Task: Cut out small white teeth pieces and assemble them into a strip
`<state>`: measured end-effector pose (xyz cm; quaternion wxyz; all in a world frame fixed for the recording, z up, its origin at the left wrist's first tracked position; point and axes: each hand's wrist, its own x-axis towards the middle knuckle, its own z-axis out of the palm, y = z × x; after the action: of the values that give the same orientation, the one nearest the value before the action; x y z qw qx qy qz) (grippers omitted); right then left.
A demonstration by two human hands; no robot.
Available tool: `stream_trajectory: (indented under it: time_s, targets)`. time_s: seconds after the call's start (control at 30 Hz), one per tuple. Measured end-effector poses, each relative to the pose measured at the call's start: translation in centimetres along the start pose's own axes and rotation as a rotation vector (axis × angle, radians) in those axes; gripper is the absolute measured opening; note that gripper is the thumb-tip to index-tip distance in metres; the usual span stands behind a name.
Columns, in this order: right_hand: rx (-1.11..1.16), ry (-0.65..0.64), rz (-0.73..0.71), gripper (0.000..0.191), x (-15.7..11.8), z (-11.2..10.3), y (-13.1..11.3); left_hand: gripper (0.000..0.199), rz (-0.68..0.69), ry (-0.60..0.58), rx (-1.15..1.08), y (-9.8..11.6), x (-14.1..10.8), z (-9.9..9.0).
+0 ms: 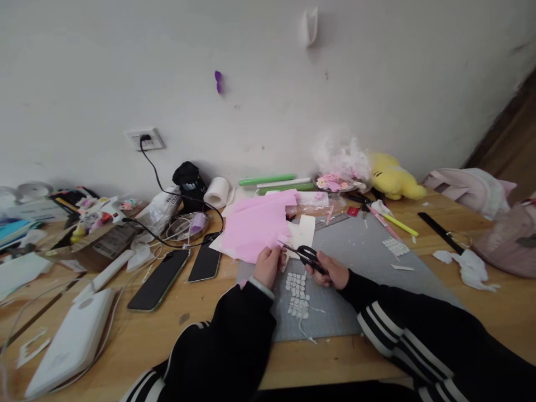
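My right hand has its fingers in the handles of black scissors, whose blades point left toward my other hand. My left hand is closed in a pinch beside the blade tips; what lies between its fingers is too small to tell. Just behind it spreads a pink sheet of paper, and a cream paper piece lies under and behind the blades. Below the scissors, small white round pieces sit in rows on the grey cutting mat, with thin white strips trailing from them.
Two phones and a white power bank lie to the left among cables. A toilet roll, green rolls and a yellow plush toy stand along the wall. A yellow pen rests at the right.
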<state>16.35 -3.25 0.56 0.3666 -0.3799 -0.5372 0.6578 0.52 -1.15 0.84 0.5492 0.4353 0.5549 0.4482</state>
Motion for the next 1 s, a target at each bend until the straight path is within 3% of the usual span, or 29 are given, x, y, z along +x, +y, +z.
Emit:
stream_trajectory:
  time_s: [1.0]
  targets:
    - [0.06, 0.015, 0.025, 0.058, 0.0, -0.02, -0.16, 0.027, 0.053, -0.009, -0.032, 0.35, -0.24, -0.07]
